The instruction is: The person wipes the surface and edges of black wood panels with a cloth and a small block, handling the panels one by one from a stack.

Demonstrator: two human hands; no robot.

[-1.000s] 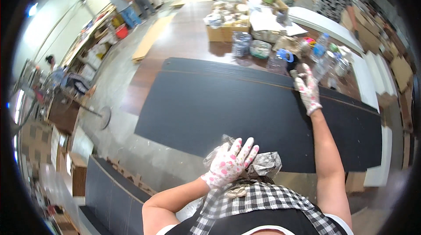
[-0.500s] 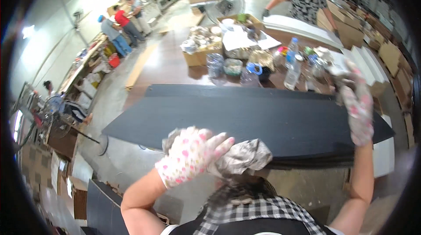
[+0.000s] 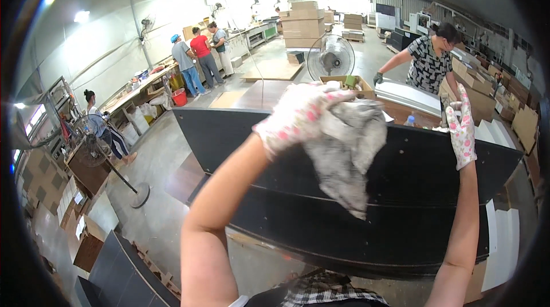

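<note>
Both my hands wear white gloves with pink spots. My left hand [image 3: 298,117] is closed on a crumpled grey rag [image 3: 352,146], which hangs in front of a long dark panel [image 3: 235,141]. Tilted up before me, that panel has a straight upper edge and small holes in its face. My right hand [image 3: 462,135] grips the panel's upper edge near its right end, thumb and fingers reaching past the edge. Another dark surface [image 3: 321,232] lies below a seam, nearer to me.
Across the table a person [image 3: 432,58] in a patterned top handles a white panel [image 3: 409,96]. A floor fan [image 3: 331,58] stands beyond. Stacked cartons [image 3: 303,26] rise behind it. To the left are another fan [image 3: 91,146], a red bucket [image 3: 179,97] and several people. Dark boards [image 3: 123,267] lie lower left.
The dark panel has gone from lying flat to tilted up, hiding most of the bottles and boxes. My left hand has moved up and forward with the rag. The view has lifted.
</note>
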